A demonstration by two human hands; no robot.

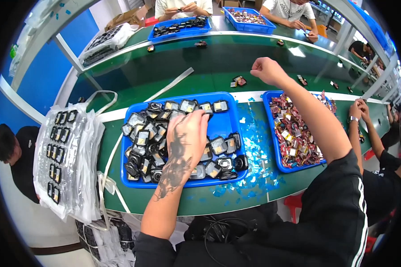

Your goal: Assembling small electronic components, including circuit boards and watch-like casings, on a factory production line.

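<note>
My left hand (pixel 187 138) reaches over a blue tray (pixel 182 184) heaped with black, square, watch-like cases (pixel 218 146). Its fingers are bent together among the cases near the tray's far side. Whatever the fingertips grip is hidden. My right hand (pixel 268 71) is raised over the green conveyor belt (pixel 187 66), its fingers curled closed. Nothing can be made out inside them. Just below and left of that hand, a small cluster of parts (pixel 239 81) lies on the belt. Beneath my right forearm stands another blue tray (pixel 278 155), full of small red and silver parts (pixel 294 133).
Blue film scraps (pixel 254 164) litter the bench between the trays. Bagged plastic trays (pixel 67 164) of black cases stand at the left. Across the belt, people work beside a blue tray (pixel 180 27) and a blue bin (pixel 249 22). A neighbour's hands (pixel 359 110) are at right.
</note>
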